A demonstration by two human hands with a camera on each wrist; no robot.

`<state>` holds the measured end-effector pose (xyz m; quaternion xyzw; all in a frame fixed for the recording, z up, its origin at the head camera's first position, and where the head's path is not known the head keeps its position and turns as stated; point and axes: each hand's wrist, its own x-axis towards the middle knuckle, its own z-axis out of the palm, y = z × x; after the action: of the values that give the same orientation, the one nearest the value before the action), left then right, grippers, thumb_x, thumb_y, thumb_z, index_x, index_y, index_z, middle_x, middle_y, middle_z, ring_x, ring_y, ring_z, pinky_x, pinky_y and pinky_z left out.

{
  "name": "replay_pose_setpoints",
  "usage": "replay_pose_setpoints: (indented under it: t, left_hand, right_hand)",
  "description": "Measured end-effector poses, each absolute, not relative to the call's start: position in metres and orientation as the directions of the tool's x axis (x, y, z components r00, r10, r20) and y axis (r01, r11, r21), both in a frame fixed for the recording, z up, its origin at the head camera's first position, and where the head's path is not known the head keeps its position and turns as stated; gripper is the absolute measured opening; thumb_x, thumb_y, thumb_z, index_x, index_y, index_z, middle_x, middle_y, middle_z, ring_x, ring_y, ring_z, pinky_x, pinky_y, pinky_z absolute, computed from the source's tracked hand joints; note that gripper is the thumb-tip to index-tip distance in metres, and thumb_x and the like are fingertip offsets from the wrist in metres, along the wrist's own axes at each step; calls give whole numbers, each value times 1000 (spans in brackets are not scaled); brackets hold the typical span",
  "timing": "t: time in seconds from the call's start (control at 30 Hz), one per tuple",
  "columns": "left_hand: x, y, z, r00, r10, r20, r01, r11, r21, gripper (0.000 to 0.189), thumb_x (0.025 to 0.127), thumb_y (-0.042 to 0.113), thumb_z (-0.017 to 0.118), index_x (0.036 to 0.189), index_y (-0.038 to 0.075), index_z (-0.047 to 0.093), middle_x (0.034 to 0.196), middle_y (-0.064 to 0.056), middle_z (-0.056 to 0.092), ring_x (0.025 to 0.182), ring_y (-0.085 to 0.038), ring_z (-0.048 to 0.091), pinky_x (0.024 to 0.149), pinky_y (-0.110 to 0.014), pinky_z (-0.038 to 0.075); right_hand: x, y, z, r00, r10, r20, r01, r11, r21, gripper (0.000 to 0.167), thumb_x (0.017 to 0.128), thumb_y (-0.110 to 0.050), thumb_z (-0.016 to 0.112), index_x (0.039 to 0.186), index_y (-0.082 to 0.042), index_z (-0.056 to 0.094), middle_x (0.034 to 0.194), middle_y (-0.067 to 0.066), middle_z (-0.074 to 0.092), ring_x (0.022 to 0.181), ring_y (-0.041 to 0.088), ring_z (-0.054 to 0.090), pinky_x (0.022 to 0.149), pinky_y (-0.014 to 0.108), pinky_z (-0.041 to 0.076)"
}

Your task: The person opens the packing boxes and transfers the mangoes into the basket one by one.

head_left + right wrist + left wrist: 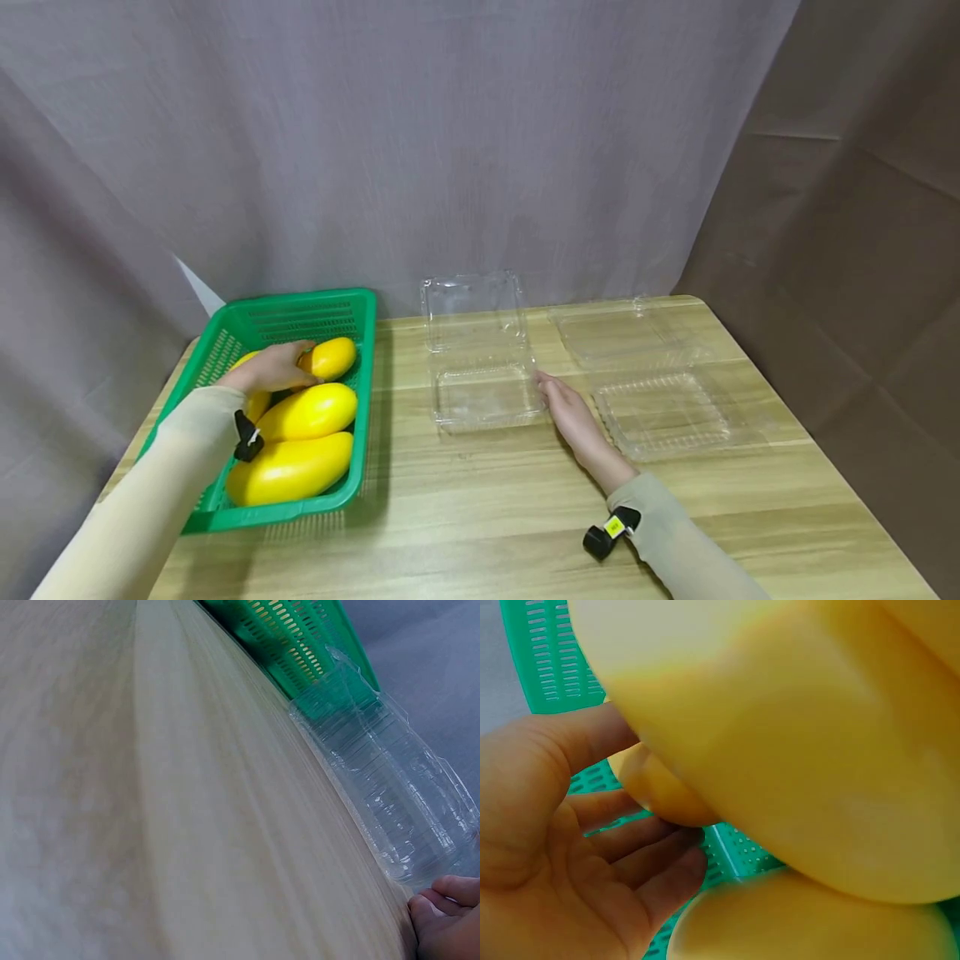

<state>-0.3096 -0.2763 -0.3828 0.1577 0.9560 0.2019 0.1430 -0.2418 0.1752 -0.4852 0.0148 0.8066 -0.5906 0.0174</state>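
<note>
Left hand point(272, 367) loosely cups a smooth, firm-looking yellow fruit point(327, 358) inside the green basket point(365, 392); grip mid-body advised; right hand point(572, 415), fingers extended, touches the flimsy clamshell point(483, 392).

second clear clamshell point(660, 392), wooden table point(487, 517), grey curtain point(390, 133)

The head view looks forward and down over the whole worktop point(480, 500) from above. The left wrist view sits very close inside the green basket point(735, 855), also seen in the head view. The right wrist view skims low along the worktop toward the clear container point(390, 802) and basket.
</note>
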Motion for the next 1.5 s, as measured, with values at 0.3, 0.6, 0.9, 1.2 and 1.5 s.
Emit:
replay_pose_setpoints:
  t: [0.3,0.6,0.9,1.2,1.5]
  left_hand:
    - [-302,-281,-364,-928,322,-187,215,873,438,78,99,35,65,153,-9,29,152,-35,34,139,-53,32,111,-67,29]
    - [-302,-265,-317,-961,275,-26,231,852,469,77,102,41,58,156,-4,27,156,-30,32,141,-49,32,111,-65,30]
    - [-314,-208,-285,-971,202,131,236,697,677,73,100,47,58,157,8,33,157,-16,40,139,-35,42,112,-55,37]
    - [-336,-142,-276,-968,174,179,248,584,773,64,101,39,60,154,8,40,151,-14,47,136,-31,45,110,-48,41]
    - [-361,-106,-301,-984,157,87,168,631,758,61,104,34,52,153,1,38,152,-19,46,138,-35,44,113,-47,37]
  right_hand:
    - [-242,176,-485,-999,-21,-42,34,286,-958,55,106,-32,37,153,-5,41,156,15,42,143,35,39,119,46,27]
    - [-243,178,-484,-999,-24,-37,28,294,-955,55,106,-33,35,153,-4,41,156,15,41,142,36,39,119,48,27]
    - [-245,184,-483,-999,14,-50,52,311,-949,55,106,-32,34,154,-5,40,157,14,40,143,34,38,119,47,27]
    - [-247,189,-483,-998,30,-46,54,317,-947,55,106,-33,34,154,-6,40,157,14,40,144,34,38,120,47,26]
    - [-247,184,-483,-999,16,-45,47,287,-957,57,106,-36,37,154,-5,39,157,16,39,144,35,37,120,48,26]
